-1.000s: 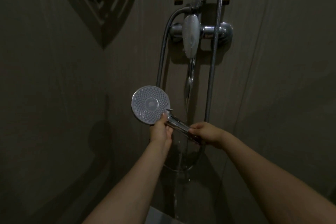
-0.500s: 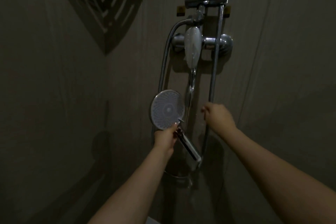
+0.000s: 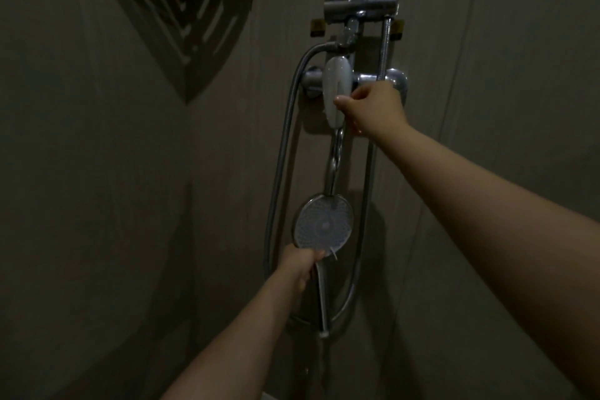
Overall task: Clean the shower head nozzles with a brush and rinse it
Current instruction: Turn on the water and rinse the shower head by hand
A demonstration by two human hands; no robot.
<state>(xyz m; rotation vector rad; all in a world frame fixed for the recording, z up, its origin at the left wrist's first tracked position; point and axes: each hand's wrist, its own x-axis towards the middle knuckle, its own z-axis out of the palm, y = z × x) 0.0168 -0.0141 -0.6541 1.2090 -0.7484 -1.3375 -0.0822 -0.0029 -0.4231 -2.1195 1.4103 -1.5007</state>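
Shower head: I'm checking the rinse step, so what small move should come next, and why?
Probably keep the shower head under the stream in the left hand and tilt its face: water lands only on its top edge, while the right hand touches the white lever.

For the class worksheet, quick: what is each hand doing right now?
Left hand: closed, holding the shower head by its handle.
Right hand: fingers on the white tap lever; full grip cannot be told.
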